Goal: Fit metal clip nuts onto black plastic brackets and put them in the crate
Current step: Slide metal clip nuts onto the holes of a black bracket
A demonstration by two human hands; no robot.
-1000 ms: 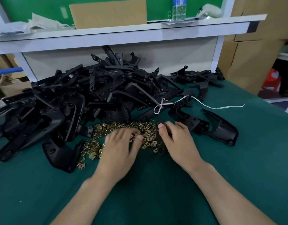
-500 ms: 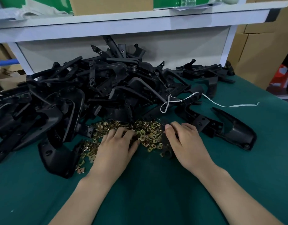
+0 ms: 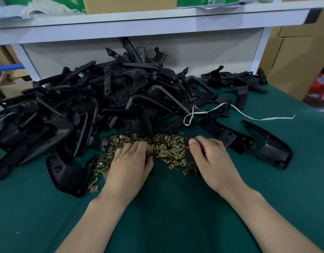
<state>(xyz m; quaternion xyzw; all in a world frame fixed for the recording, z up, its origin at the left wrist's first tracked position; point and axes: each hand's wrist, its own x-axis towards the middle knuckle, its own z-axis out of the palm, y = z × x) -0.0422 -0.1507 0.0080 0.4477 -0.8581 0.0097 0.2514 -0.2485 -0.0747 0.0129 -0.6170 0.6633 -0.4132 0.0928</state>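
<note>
Beside the clip nuts (image 3: 166, 150), right hand (image 3: 216, 161) grips a seemingly light, stiff bracket (image 3: 191, 167) mid-strip; left hand (image 3: 130, 163) curls among them, catch unclear.

the table top (image 3: 175, 221) wears a dark green cloth, matt and faintly fuzzy like felt. the brackets (image 3: 102, 99) heaped across the middle and left are black moulded plastic, mostly matt, with a dull sheen on their smooth curved faces. the flat bracket (image 3: 190, 161) at lower middle is the same matt black plastic. the clip nuts (image 3: 166, 148) are thin metal, brassy yellow and glinting. the string (image 3: 263, 118) at right middle is white, flat and matt; plastic or paper cannot be told. the shelf (image 3: 139, 24) along the top is smooth, white, slightly glossy. the boxes (image 3: 294, 57) at the right edge are brown cardboard, matt. at upper left lies crumpled white cloth (image 3: 29, 10).
</note>
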